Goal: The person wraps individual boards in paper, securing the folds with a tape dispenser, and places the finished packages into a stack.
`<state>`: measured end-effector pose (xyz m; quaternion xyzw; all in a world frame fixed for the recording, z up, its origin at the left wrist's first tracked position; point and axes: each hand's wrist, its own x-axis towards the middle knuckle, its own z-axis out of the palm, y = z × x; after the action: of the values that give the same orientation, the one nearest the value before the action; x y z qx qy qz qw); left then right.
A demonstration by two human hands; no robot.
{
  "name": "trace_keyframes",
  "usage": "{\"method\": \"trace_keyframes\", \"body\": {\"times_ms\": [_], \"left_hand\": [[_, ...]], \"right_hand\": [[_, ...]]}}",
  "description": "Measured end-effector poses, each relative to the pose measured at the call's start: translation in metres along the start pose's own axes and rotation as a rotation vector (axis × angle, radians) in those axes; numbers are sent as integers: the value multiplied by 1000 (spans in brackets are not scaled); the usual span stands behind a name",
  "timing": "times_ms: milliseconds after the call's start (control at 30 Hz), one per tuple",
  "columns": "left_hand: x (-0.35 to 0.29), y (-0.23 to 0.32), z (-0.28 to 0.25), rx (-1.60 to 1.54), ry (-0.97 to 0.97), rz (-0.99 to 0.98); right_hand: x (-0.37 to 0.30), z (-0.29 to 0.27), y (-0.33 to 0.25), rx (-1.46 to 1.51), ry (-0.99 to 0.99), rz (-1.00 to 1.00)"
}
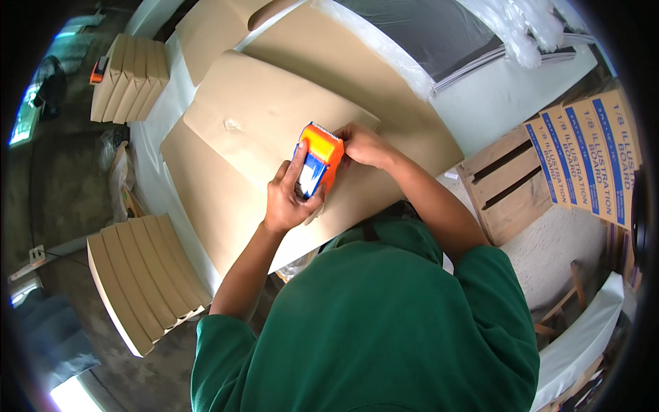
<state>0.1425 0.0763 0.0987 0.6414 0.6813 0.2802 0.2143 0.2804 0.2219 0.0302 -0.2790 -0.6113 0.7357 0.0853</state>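
"Head view: where is the orange tape dispenser [334, 168] sitting?"

"Between the hands, over brown cardboard [226, 154]. The left hand [283, 203] is grasping it from the near left, forefinger stretching along its side."

"And the right hand [364, 145]?"

"Curling in just beside its serrated end, fingers bunching; what they are pinching, if anything, I cannot tell."

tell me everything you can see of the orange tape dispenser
The handheld tape dispenser looks plastic, with an orange body, yellow and blue-and-white areas, and a toothed edge at its far end. It slants over brown paper, toothed end away from the person. The left hand grips it; the right hand is close beside the toothed end, contact unclear.
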Motion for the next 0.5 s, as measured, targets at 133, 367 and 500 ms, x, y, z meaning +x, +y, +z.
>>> {"method": "trace_keyframes", "body": {"times_ms": [133, 367, 500], "left_hand": [[9, 10, -2, 9, -40, -17], [3, -5, 5, -14, 12, 73], [9, 9, 4, -70, -102, -36]], "right_hand": [[3, 4, 19, -102, 227, -325], [-18, -12, 3, 553, -15, 46], [-14, -20, 17, 874, -140, 133]]}}
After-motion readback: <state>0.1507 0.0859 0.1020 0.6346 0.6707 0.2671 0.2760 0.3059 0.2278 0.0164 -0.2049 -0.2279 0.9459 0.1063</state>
